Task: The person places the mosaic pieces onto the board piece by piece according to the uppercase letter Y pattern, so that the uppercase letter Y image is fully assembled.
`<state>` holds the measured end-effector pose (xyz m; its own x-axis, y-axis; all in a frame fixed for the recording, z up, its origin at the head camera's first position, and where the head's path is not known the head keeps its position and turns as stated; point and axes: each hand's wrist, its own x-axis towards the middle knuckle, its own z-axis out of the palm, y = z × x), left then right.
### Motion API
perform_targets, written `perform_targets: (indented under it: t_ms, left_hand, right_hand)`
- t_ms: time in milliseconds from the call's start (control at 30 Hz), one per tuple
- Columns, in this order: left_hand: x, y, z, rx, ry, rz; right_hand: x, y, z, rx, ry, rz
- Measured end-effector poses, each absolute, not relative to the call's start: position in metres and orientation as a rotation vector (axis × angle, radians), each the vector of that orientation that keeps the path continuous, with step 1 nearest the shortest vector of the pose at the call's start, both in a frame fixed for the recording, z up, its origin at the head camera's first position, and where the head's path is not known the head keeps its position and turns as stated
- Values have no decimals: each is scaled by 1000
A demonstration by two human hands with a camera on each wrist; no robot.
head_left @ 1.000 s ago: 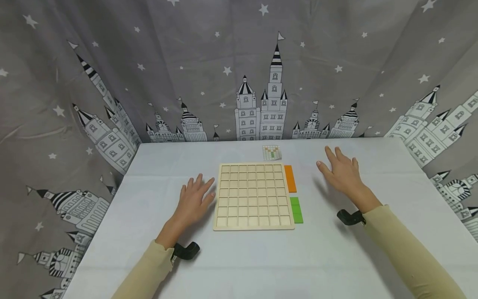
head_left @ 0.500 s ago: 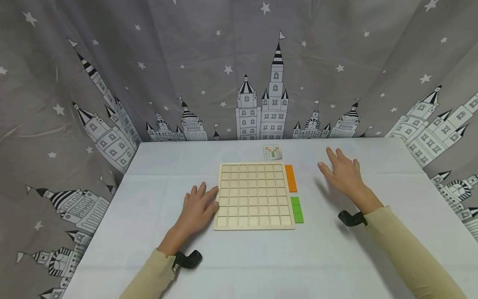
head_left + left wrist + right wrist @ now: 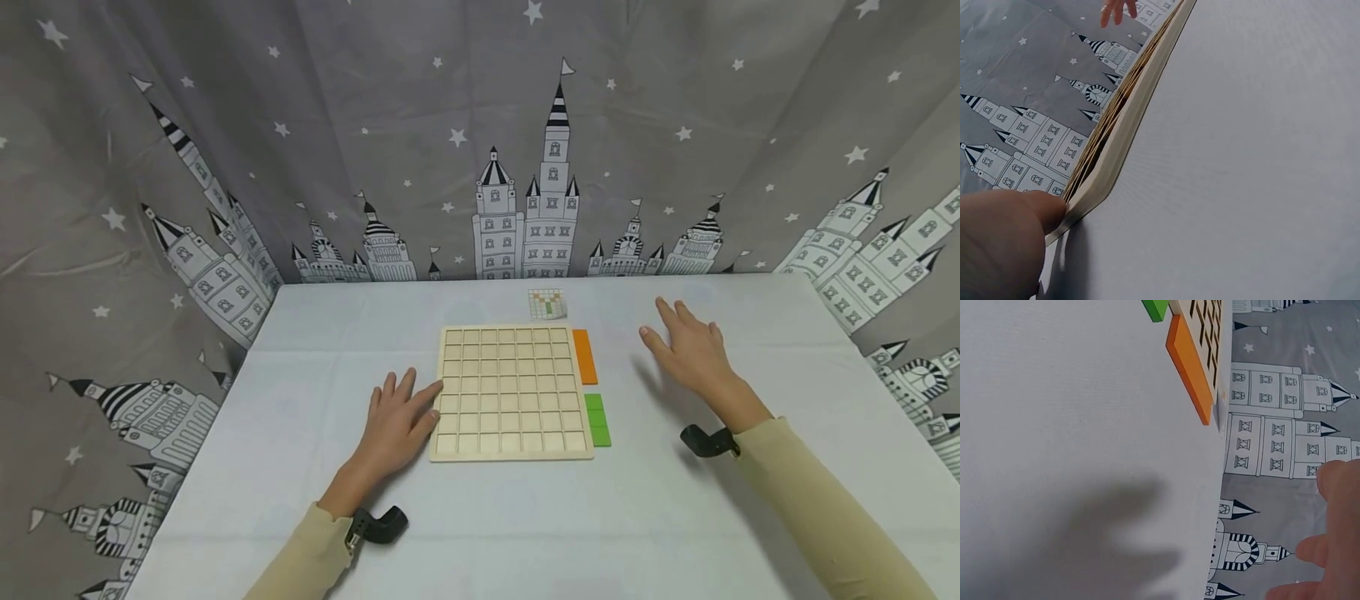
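Note:
A pale wooden board with a grid of square recesses lies flat on the table. At its left edge is my left hand, thumb and index fingertips touching the rim. In the left wrist view, the thumb meets the board's corner. My right hand hovers over the table to the right, fingers spread, holding nothing. Its shadow falls below it in the right wrist view. An orange strip and a green strip lie along the board's right side, the orange one farther back.
Behind the board lies a small paper card printed with a grid and coloured squares. A white cloth covers the table. Grey curtains with castles and stars stand at the back and sides.
My left hand has moved slightly right and nearer to me, coming into contact with the board's left edge. The right hand stays almost in place. Board and strips look unmoved.

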<state>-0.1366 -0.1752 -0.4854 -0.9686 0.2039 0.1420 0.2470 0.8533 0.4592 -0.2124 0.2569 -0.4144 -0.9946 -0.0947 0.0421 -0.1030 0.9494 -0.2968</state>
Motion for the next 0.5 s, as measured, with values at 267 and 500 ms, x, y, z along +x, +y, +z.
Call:
perform_targets:
  t_ms: [267,500]
  left_hand:
    - [-137,-174,-485,-347,-2951,-741]
    - [-135,-175,-484,-341,-2952,-746]
  right_hand:
    - [-208,250,-416,192,-3076,533]
    - [-202,245,-419,225,-3066,583]
